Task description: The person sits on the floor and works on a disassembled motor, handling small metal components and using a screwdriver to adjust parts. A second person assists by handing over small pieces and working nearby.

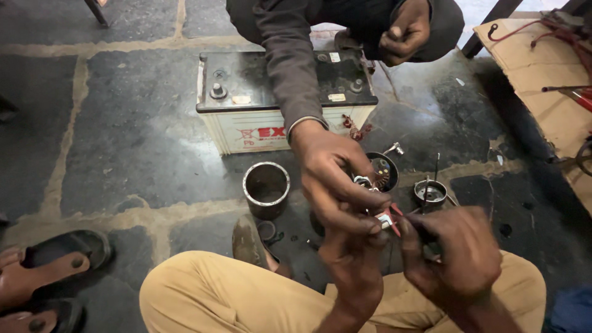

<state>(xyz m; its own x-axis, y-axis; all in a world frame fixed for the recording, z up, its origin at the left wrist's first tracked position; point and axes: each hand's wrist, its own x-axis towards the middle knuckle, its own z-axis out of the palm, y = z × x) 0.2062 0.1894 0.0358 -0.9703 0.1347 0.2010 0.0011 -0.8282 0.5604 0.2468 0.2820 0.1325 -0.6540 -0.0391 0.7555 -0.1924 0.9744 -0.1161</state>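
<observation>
Here, a small metal part (387,217) with red-sleeved leads is pinched between the person's two hands, low over the tan-trousered knees (246,296). The left hand (353,256) comes up from below with its fingers closed around the part's underside; the right hand (459,253) is curled tight on a thin dark tool, whose tip is hidden. A co-worker's hand (330,169), reaching down from a grey sleeve, also grips the same part with narrow, pinching fingers. On the dark, rough stone floor (123,142), just behind the hands, an open round motor housing (382,169) with copper windings is seen, with a small round metal cap (430,193) beside it and a smooth, hollow steel cylinder (266,188) to the left. A boxy white battery (246,117) with a black top stands farther back. Worn brown sandals (43,271) lie at the floor's lower left edge.
</observation>
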